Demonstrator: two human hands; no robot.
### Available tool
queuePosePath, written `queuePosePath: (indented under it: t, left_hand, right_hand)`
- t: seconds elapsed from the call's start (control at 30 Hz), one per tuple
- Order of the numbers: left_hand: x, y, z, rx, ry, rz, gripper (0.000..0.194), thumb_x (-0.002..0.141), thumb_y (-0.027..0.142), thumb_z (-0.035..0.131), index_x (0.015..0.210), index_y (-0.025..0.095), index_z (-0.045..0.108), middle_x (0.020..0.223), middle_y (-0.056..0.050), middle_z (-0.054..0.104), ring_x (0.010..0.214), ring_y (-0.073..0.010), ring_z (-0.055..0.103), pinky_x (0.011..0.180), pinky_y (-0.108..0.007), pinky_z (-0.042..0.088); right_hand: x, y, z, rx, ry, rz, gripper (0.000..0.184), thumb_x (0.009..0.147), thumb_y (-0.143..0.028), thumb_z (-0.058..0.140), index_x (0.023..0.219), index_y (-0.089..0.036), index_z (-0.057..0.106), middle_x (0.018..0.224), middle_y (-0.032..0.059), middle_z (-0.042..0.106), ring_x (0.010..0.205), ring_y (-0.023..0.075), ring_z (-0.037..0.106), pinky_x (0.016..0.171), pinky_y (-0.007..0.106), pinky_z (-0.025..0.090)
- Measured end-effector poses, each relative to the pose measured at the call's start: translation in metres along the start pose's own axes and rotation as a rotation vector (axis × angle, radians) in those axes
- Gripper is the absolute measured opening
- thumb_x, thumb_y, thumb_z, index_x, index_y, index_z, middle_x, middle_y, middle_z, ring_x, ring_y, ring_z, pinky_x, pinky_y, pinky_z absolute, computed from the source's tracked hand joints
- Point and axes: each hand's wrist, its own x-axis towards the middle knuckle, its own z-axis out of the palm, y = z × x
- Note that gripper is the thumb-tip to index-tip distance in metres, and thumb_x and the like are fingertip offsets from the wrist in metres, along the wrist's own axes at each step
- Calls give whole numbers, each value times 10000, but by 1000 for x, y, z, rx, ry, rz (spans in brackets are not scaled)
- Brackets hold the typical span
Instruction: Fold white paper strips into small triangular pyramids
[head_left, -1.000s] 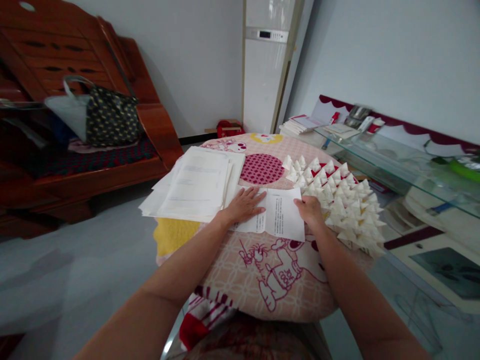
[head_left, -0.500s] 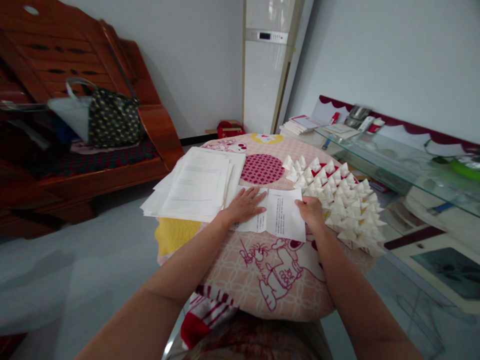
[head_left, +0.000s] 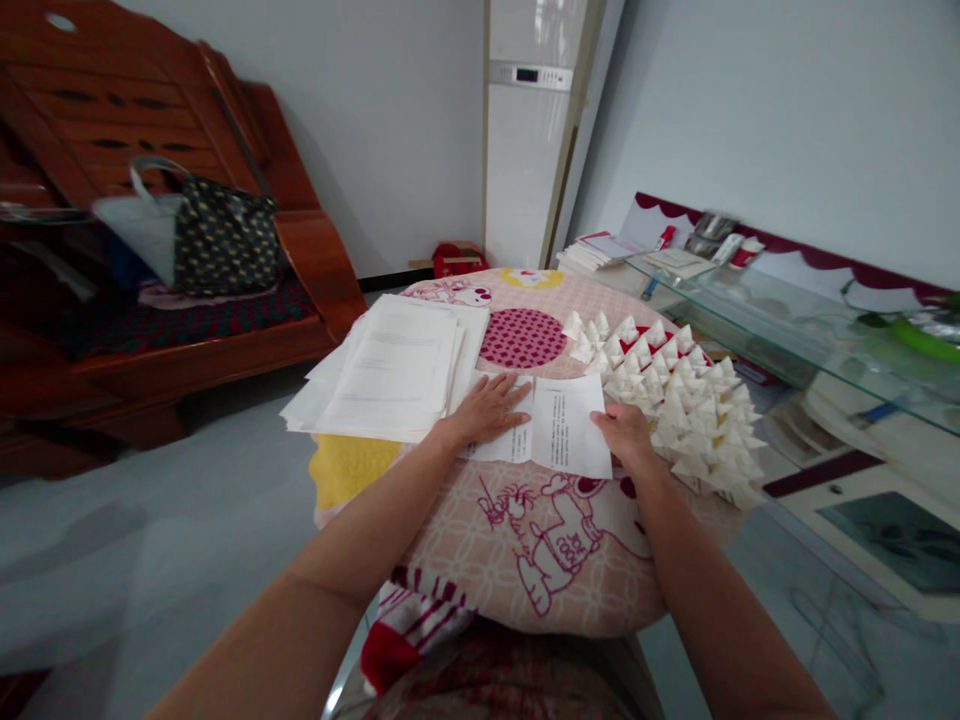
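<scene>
A creased sheet of printed paper [head_left: 568, 428] lies on the round table with a patterned pink cloth [head_left: 480, 540]. Flat across its left part rests my left hand [head_left: 489, 408], fingers stretched out. My right hand [head_left: 624, 432] pinches the sheet's right edge between thumb and fingers. To the left, partly under no hand, is a stack of white papers [head_left: 394, 365], whose right side borders the sheet. Many pointed folded paper pieces [head_left: 675, 390] stand in rows just beyond my right hand.
A glass-topped cabinet [head_left: 795, 310] runs along the right, bearing a stack of booklets [head_left: 600, 248]. At the left stands a wooden sofa [head_left: 307, 240] with a dotted bag [head_left: 225, 235] on it. A tall white air conditioner [head_left: 526, 170] stands in the corner.
My right hand has shifted very slightly downward with the sheet's right edge. My left hand stays flat in the same place.
</scene>
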Motion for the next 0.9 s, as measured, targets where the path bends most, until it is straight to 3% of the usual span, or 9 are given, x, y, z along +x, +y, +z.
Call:
queuePosePath:
  t: [0.23,0.4,0.73,0.9]
  left_hand:
    - [0,0,0,-2,-7,-5,678,1040,572,297,1617,219,248,1701,-145,192,1568,-316,196,1249,-510,188]
    - [0,-1,3,-6,26,13,674,1040,575,290,1620,237,237,1696,-136,213,1562,-319,216,1240,-521,211]
    - [0,-1,2,22,24,10,664,1045,552,306,1610,207,250,1688,-160,231,1560,-306,221,1236,-499,213]
    - [-2,9,-6,69,110,24,613,1016,518,442,1494,134,440,1592,-188,406,1465,-309,382,1212,-441,292]
  right_hand:
    - [-1,-1,-2,30,2,18,296,762,-360,566,509,-208,536,514,-8,472,565,163,460,550,289,314]
    - [-12,5,-4,144,-64,-10,299,735,-399,608,516,-203,549,509,-4,502,558,162,483,527,273,326]
    - [-18,4,-5,158,-30,32,244,718,-348,601,534,-191,569,502,-22,473,544,146,466,531,272,315]
    - [-20,5,-5,247,-93,28,218,723,-356,641,614,-168,657,562,9,590,570,163,534,529,264,364]
